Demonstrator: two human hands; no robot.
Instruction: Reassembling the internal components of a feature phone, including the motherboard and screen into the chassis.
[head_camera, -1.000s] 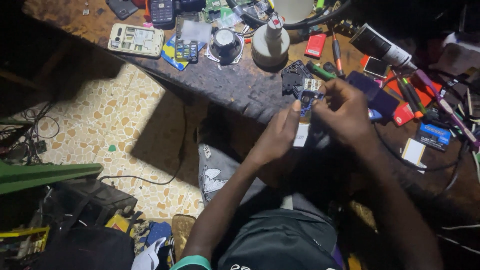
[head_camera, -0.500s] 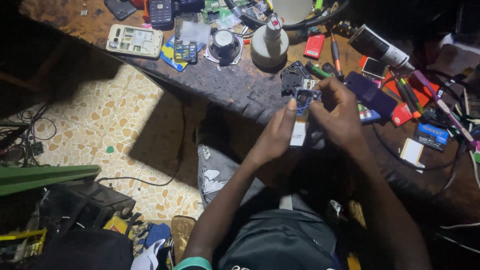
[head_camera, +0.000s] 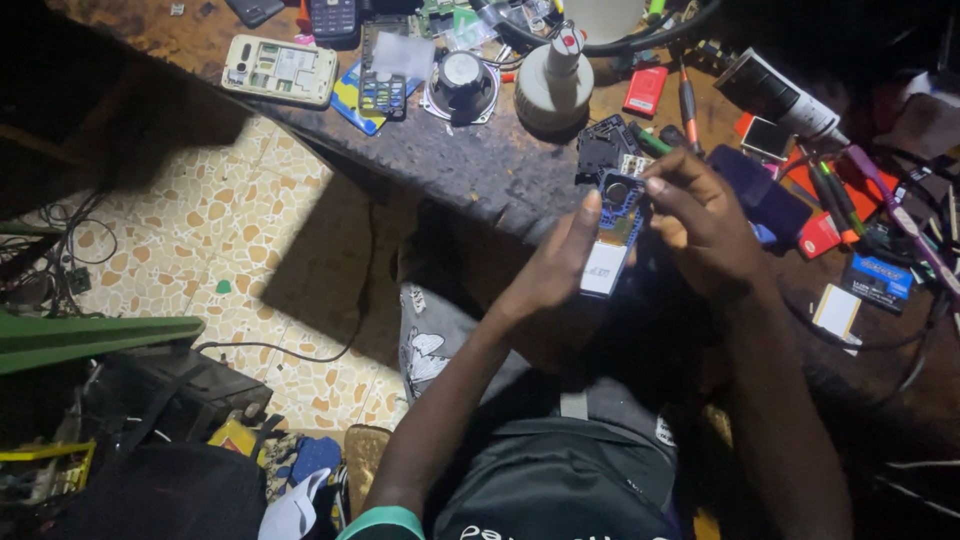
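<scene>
Both hands are up over the near edge of the tabletop (head_camera: 480, 165), working one part: a small phone circuit board (head_camera: 615, 225) with a blue frame at the top and a white block at its lower end.

Left hand (head_camera: 555, 265) grips the board from the left side, thumb running up along its edge, fingers curled behind. Right hand (head_camera: 705, 225) pinches the top of the board, fingertips on the blue end by a round silver component. The board is held in the air between the two hands, tilted, not touching the tabletop.

Just behind the board on the tabletop: a black phone frame (head_camera: 605, 150). Farther back, a white dispenser bottle (head_camera: 553, 85), with a round speaker (head_camera: 460, 85) left of it. Farther left, an opened phone back with a pale board (head_camera: 280, 70), near a dark keypad phone (head_camera: 383, 92) lying on a blue card.

Right of the hands: a purple phone shell (head_camera: 765, 195), a red battery (head_camera: 645, 90), pens and screwdrivers (head_camera: 835, 190), cables.

Below the tabletop: patterned tile floor (head_camera: 240, 240), a green bar (head_camera: 90, 335) at the left and a black cable on the tiles.
</scene>
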